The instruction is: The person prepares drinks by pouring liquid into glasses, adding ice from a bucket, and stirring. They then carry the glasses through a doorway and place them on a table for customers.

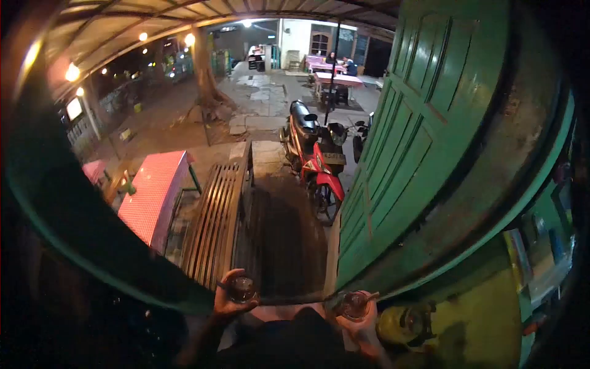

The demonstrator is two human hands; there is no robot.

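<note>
My left hand (pixel 226 305) is wrapped round a glass of dark drink (pixel 243 288), held out in front of my body at the doorway. In my right hand (pixel 362 326) is a second glass of dark drink (pixel 354 304), with something like a spoon handle sticking out over its rim to the right. Both glasses look upright and are seen from above, well apart from each other. My fingers on the far sides are partly hidden.
An open green door (pixel 393 147) stands close on my right. Ahead on the left are a slatted wooden bench (pixel 212 227) and a table with a red checked cloth (pixel 157 190). A red motorbike (pixel 316 163) is parked ahead. People sit at far tables. A gas cylinder (pixel 402 326) stands at lower right.
</note>
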